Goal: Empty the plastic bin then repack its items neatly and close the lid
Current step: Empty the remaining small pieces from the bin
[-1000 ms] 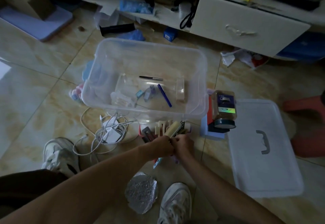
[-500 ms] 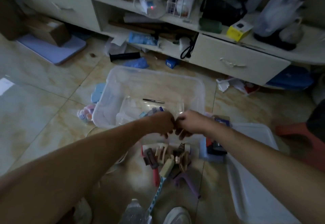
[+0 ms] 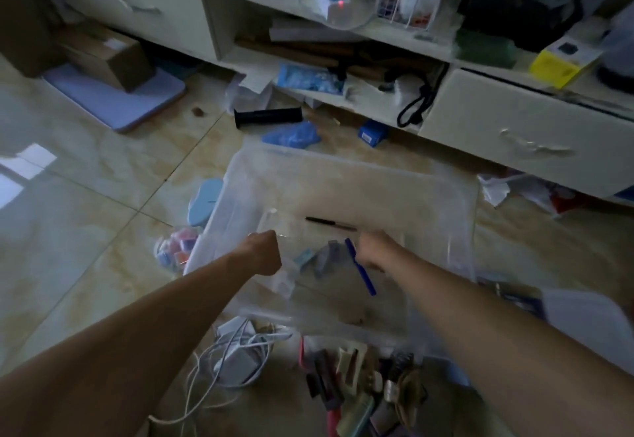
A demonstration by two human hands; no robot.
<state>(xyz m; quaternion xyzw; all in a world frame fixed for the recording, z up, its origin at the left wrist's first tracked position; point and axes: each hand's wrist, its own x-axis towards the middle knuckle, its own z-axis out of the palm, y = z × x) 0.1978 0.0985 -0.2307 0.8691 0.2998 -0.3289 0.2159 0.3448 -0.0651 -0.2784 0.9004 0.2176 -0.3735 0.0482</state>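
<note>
While both hands reach down into the clear plastic bin, the left hand is curled into a fist near the left wall, and whether it pinches anything I cannot tell. The right hand sits just beside a blue pen, its fingers hidden, so its grip cannot be read either.

On the bin's floor lie a black pen and some small packets. These look light and stiff, best pinched at mid-length. The bin itself looks thin-walled, light and somewhat flexible, so I would take it by the rim on two sides.

It stands on a glossy tiled floor, likely slippery. A tangle of white cable and a pile of hair clips and combs lie near its front edge, with a cluttered white cabinet behind.
</note>
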